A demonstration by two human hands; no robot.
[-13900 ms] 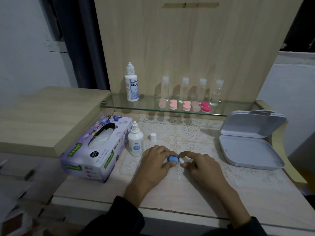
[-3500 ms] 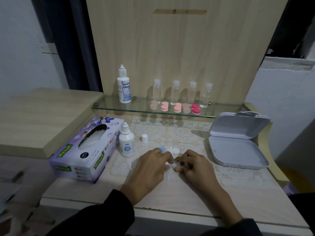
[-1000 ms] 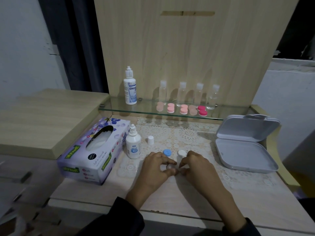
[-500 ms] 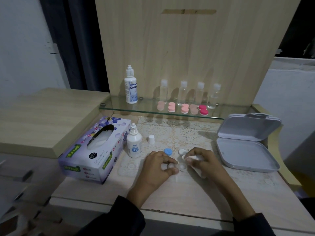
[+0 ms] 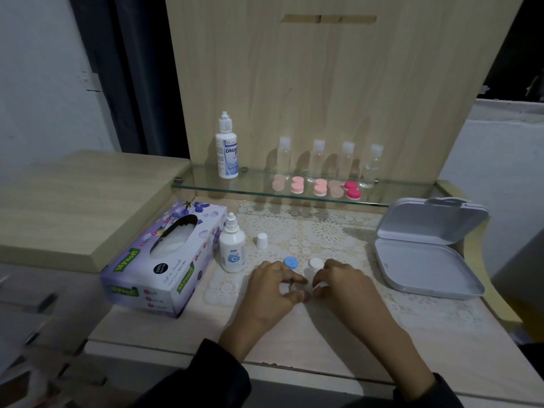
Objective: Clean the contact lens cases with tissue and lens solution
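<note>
Translucent plastic lens case (image 5: pixel 294 287) lies flat on the lace-covered surface (image 5: pixel 441 343), long axis apparently left to right. The left hand (image 5: pixel 272 293) pinches it between thumb and forefinger. The right hand (image 5: pixel 346 285) curls at its other end, grip indeterminable. Round blue cap (image 5: pixel 290 262) and white cap (image 5: pixel 315 263) lie just behind. The uncapped solution bottle (image 5: pixel 232 250) stands upright beside the cardboard tissue box (image 5: pixel 164 260).

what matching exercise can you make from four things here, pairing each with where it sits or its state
1 tall white labelled bottle
2 purple floral cardboard tissue box
3 grey plastic hinged box
4 small round blue lid

a lies open on the right
b lying flat on the left
c on the glass shelf
d middle, on the white lace mat

Pairs: 1-c, 2-b, 3-a, 4-d
</note>
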